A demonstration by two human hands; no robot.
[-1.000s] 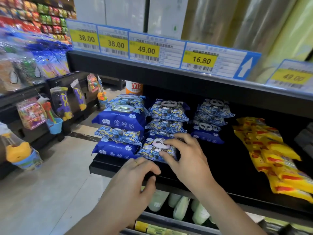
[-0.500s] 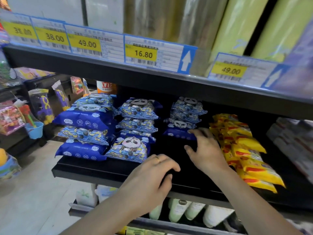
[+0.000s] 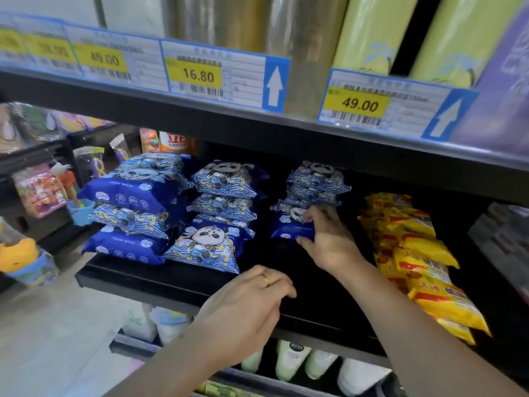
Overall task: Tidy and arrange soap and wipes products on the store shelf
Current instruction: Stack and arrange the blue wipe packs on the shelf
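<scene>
Panda wipes pack (image 3: 290,224), bottom of rear right stack on black shelf (image 3: 177,282), is pinched by right hand (image 3: 329,242); left hand (image 3: 246,308) rests empty, loosely curled, on shelf lip; forward pull judged next.

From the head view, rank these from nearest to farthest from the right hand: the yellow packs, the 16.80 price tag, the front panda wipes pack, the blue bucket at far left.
From the right hand:
1. Yellow packs, just to its right on the same shelf.
2. Front panda wipes pack, to its left at the shelf front.
3. 16.80 price tag, above on the upper shelf edge.
4. Blue bucket, far left across the aisle.
</scene>
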